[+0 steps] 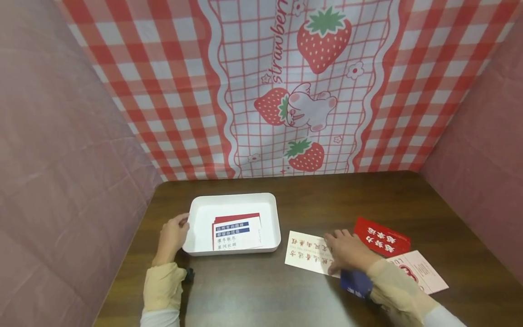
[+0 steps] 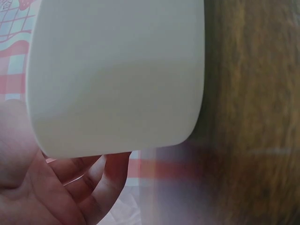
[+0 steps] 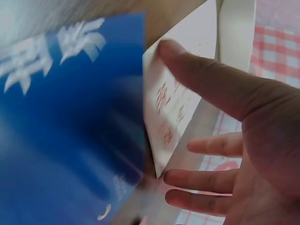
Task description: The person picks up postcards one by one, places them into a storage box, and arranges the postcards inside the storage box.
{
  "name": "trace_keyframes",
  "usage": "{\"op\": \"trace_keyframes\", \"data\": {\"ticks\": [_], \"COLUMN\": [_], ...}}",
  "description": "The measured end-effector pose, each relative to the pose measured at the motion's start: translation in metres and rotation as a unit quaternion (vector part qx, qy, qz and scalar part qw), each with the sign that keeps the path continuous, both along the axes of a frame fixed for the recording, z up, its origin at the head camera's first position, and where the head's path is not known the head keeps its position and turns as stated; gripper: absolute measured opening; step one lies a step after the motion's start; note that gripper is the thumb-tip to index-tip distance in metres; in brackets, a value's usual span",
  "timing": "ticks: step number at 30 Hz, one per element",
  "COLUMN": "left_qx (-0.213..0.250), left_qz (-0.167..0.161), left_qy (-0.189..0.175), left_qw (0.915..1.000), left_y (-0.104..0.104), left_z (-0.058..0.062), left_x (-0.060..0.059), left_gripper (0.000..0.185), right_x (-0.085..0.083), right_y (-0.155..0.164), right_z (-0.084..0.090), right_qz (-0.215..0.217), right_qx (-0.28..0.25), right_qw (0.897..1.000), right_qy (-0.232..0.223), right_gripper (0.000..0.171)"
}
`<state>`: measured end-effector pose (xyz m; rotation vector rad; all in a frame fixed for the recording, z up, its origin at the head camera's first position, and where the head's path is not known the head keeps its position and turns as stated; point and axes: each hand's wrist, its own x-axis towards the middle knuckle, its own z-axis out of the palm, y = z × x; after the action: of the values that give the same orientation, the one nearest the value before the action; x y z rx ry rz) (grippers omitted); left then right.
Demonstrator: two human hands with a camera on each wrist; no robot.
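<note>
My left hand point(image 1: 171, 236) holds the left end of a white tray point(image 1: 234, 200); in the left wrist view its fingers point(image 2: 110, 180) bend against the outer wall. Inside the tray lies a stack of cards point(image 1: 233, 240), the top one white with blue bands of writing. My right hand point(image 1: 349, 250) spreads over the right end of a cream card point(image 1: 302, 252) with red writing. Its thumb touches that card in the right wrist view, the other fingers extended past the far edge. A blue card point(image 1: 354, 282) lies partly under the right wrist.
Beyond the right hand lie a red card point(image 1: 382, 236) with white writing and a pale card point(image 1: 429, 272) with a red print, partly behind the forearm. A red checked strawberry cloth point(image 1: 310, 113) hangs along the table's back edge; pink cloth walls flank both sides.
</note>
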<state>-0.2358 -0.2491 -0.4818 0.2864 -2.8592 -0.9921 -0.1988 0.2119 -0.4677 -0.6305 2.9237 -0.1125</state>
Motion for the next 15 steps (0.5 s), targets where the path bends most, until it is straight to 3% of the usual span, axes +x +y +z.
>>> {"op": "trace_keyframes", "data": {"ticks": [8, 15], "left_qx": [0.008, 0.009], "left_qz": [0.004, 0.001], "left_qy": [-0.001, 0.0], "left_qw": [1.0, 1.0], "left_y": [-0.0003, -0.0025], "left_z": [-0.0001, 0.0015], "left_x": [0.0003, 0.0012], "left_gripper": [0.037, 0.038], "right_x": [-0.0026, -0.0049], "right_y": [0.0098, 0.0055], "right_z": [0.0056, -0.0006], "right_qz": [0.0, -0.015], "right_qx": [0.003, 0.03], "right_qw": [1.0, 0.999], "right_qy": [-0.023, -0.023], "right_gripper": [0.089, 0.094]}}
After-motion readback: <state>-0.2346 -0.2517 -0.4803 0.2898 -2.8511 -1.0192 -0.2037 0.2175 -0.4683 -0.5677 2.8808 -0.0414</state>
